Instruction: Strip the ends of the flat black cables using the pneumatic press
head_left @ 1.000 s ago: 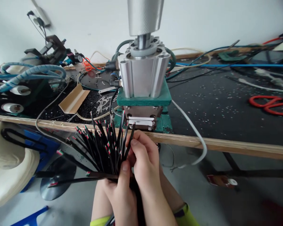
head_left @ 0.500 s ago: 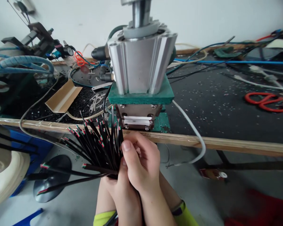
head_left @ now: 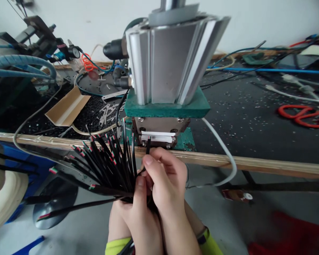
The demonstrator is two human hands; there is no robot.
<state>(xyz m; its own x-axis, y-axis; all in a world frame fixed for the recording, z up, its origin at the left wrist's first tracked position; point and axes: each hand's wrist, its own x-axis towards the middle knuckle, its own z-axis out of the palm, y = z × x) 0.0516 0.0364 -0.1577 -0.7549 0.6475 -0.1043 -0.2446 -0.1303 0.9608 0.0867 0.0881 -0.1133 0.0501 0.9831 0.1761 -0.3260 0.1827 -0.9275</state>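
Observation:
My left hand (head_left: 136,203) is closed around a thick bundle of black cables (head_left: 106,166), whose cut ends show red, green and white cores. The ends fan out up and to the left. Beside it, my right hand (head_left: 166,177) pinches a single black cable (head_left: 148,146) between thumb and fingers. That cable points upward, its tip in front of the white slot of a press (head_left: 158,137). Whether the tip is inside the slot or just before it, I cannot tell. Above the slot stand a green plate (head_left: 167,106) and a silver pneumatic cylinder (head_left: 167,63).
Red-handled scissors (head_left: 303,115) lie on the black bench (head_left: 241,120) at right. On the left are a bent cardboard piece (head_left: 67,106), scattered black scraps and another machine (head_left: 23,67) with blue hoses. A grey cable (head_left: 223,145) hangs over the wooden edge. A round stool (head_left: 54,202) stands below.
My right hand has drawn one cable away from the bundle, up and to the right toward the press slot. The press appears larger and nearer in view. My left hand keeps its grip.

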